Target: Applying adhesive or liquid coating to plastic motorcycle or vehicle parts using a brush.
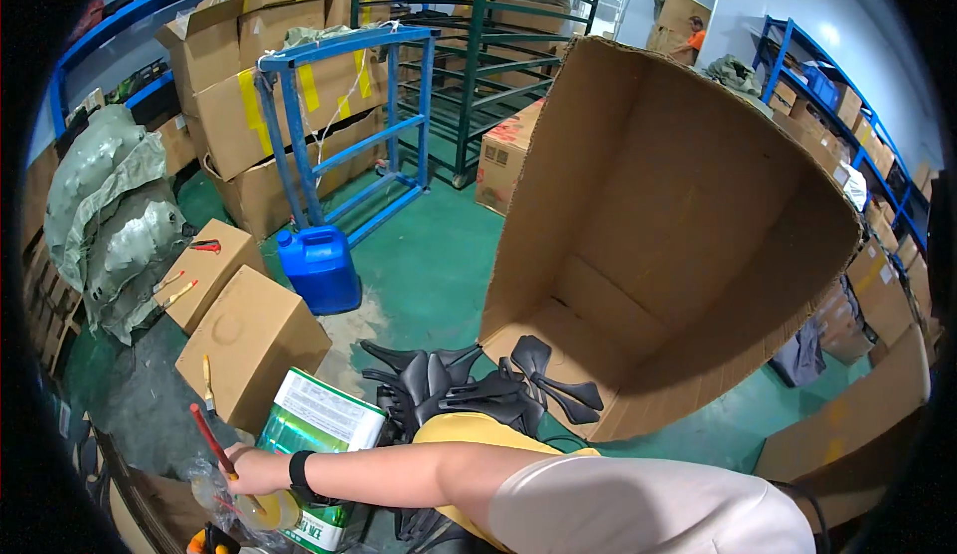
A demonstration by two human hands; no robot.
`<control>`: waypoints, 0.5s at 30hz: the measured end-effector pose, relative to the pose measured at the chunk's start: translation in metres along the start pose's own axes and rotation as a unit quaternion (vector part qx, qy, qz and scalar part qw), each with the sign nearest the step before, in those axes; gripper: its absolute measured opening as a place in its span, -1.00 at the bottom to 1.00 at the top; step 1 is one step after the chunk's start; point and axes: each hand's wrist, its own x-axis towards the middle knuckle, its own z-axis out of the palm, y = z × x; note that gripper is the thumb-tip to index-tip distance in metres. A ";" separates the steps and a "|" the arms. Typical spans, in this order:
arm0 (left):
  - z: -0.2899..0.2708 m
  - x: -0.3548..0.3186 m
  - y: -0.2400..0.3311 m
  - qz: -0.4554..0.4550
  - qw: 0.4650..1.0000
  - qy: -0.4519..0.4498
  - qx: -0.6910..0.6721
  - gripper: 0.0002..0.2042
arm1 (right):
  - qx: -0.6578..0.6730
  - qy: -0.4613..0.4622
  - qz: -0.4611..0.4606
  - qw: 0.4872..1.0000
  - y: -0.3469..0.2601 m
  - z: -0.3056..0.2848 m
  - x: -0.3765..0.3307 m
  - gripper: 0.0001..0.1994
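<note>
At the lower left of the view, one bare hand [244,471] reaches across the body, a black wristband [299,474] on its wrist. Which hand it is cannot be fixed with certainty; the arm comes from the person's right side, so it is recorded as the right hand. Its grip is closed around a red-handled brush [211,441], the handle slanting up and to the left above the knuckles. Just below the hand sits a roll of yellowish tape [269,509] on clear plastic wrap; whether the hand touches it cannot be told. A green-and-white rectangular can [324,419] stands just beside the wrist. The left hand is not in view.

Behind the forearm lies a pile of black bicycle saddles [469,389], spilling from the mouth of a large cardboard box [688,215] tipped on its side on the green floor [429,265]. A blue jerrycan [321,267] stands near a blue metal rack [344,125]. Closed brown cartons [249,340] sit to the left, one bearing a second brush [208,382].
</note>
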 end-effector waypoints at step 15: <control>0.019 0.019 0.045 -0.022 0.999 0.016 -0.035 -0.73 | 0.045 0.096 0.009 0.994 0.013 -0.030 0.001 -0.82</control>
